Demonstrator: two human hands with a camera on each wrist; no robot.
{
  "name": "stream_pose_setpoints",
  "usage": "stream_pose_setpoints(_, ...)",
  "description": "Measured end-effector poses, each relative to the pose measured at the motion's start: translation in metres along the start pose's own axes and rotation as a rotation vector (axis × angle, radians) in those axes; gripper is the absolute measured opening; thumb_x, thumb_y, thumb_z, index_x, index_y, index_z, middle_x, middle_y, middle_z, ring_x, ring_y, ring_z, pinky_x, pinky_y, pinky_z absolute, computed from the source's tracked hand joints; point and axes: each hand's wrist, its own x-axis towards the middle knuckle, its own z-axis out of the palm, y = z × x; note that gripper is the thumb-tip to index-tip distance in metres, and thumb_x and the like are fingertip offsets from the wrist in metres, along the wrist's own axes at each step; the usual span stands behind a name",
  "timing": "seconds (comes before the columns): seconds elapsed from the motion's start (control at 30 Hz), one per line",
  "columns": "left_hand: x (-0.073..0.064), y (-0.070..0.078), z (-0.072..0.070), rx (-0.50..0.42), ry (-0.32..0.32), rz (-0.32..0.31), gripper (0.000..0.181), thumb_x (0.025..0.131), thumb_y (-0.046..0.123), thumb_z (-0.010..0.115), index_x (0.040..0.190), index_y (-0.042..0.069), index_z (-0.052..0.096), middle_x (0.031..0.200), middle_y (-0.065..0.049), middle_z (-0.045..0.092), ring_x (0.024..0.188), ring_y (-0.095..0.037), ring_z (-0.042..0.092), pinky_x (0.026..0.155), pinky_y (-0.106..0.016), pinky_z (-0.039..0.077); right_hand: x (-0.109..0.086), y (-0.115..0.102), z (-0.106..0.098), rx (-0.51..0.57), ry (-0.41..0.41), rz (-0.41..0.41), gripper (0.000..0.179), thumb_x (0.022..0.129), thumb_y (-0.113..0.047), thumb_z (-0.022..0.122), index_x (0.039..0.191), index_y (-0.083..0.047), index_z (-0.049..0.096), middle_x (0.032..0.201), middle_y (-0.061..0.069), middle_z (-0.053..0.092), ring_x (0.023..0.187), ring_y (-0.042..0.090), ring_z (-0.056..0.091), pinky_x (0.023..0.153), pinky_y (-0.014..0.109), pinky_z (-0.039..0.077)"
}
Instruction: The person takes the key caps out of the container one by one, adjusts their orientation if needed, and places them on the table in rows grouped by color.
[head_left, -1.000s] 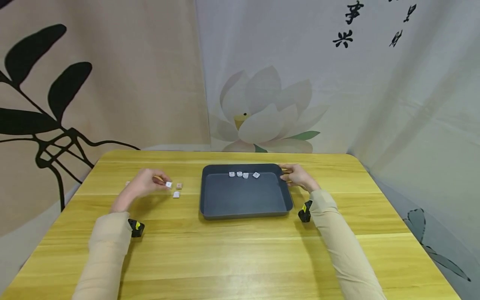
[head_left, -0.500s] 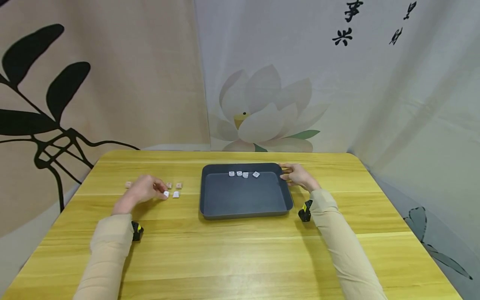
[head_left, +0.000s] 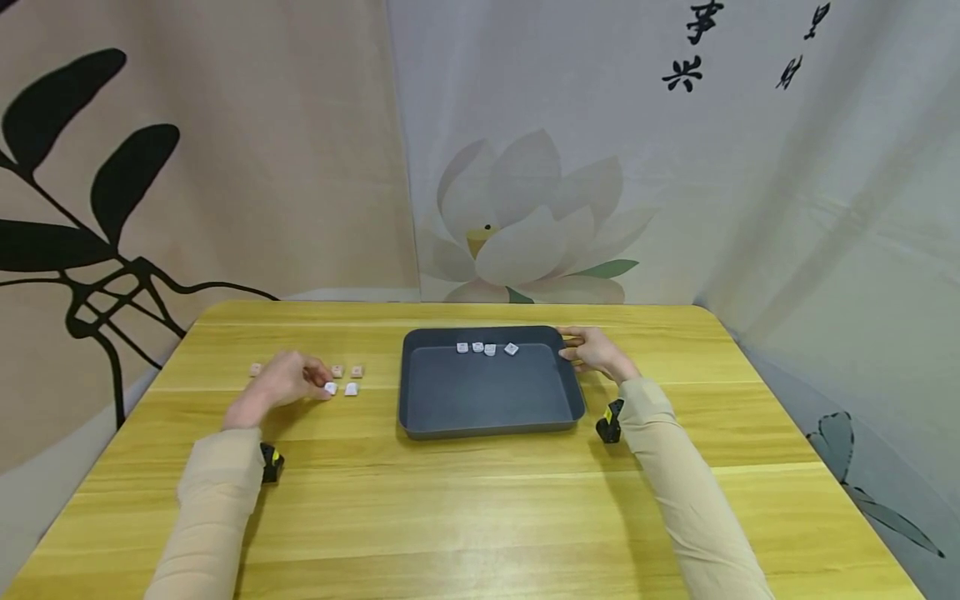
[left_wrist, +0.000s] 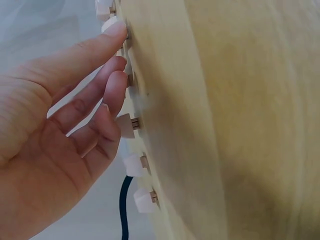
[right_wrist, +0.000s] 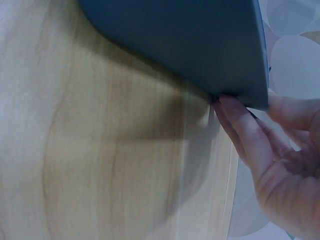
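My left hand (head_left: 287, 379) pinches a small white keycap (head_left: 331, 388) at the tabletop, left of the tray. In the left wrist view, thumb and fingers of the left hand (left_wrist: 60, 115) meet near it, and several pale keycaps with brownish stems, such as this keycap (left_wrist: 146, 202), line up along the table. A white keycap (head_left: 351, 389) sits just right of the pinched one, with two pinkish keycaps (head_left: 357, 371) behind. At the far right corner of the dark grey tray (head_left: 487, 408), my right hand (head_left: 596, 352) grips its edge. Its fingertips touch the wall's base in the right wrist view.
Several white keycaps (head_left: 490, 350) lie inside the tray along its far side. Another pinkish keycap (head_left: 256, 369) lies left of my left hand. The wooden table (head_left: 480, 517) ends at a printed curtain (head_left: 525, 167) behind.
My left hand has come toward the front and slightly left with its keycap, now lower at the table in line with the front keycap. My right hand and the tray have stayed put.
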Motion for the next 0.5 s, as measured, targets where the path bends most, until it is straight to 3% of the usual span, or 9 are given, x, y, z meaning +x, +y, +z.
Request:
stream_pose_setpoints(0.17,0.001,0.005,-0.005,0.015,0.028,0.017,0.029,0.075,0.018,0.074,0.099,0.002,0.067,0.085,-0.007,0.066,0.076,-0.016,0.057,0.063,-0.025,0.046,0.0,0.002,-0.001,-0.001,0.002,0.0,0.056,0.093,-0.005,0.048,0.145,-0.01,0.027,0.147,0.022,0.029,0.127,0.037,0.042,0.071,0.031,0.051)
stream_pose_setpoints(0.27,0.009,0.017,-0.005,0.025,0.091,0.082,0.031,0.08,0.021,0.07,0.104,0.002,0.066,0.087,-0.007,0.066,0.079,-0.017,0.059,0.065,-0.027,0.048,0.0,0.003,-0.001,-0.002,0.001,0.003,0.056,0.093,-0.005,0.048,0.145,-0.01,0.027,0.146,0.022,0.03,0.127,0.037,0.042,0.074,0.032,0.051)
stream_pose_setpoints(0.37,0.024,0.04,-0.004,0.018,0.144,0.154,0.031,0.084,0.027,0.066,0.107,0.006,0.066,0.089,-0.006,0.068,0.082,-0.019,0.061,0.068,-0.03,0.049,0.001,0.004,-0.001,0.004,0.003,0.01,0.056,0.093,-0.006,0.049,0.145,-0.012,0.027,0.145,0.023,0.031,0.126,0.037,0.042,0.075,0.032,0.051)
stream_pose_setpoints(0.5,0.05,0.084,0.003,-0.019,0.153,0.238,0.029,0.084,0.03,0.065,0.107,0.012,0.067,0.093,-0.005,0.069,0.087,-0.02,0.063,0.072,-0.033,0.05,0.003,0.004,-0.001,0.023,0.003,0.015,0.057,0.093,-0.007,0.049,0.145,-0.012,0.027,0.145,0.023,0.031,0.126,0.036,0.043,0.073,0.03,0.05)
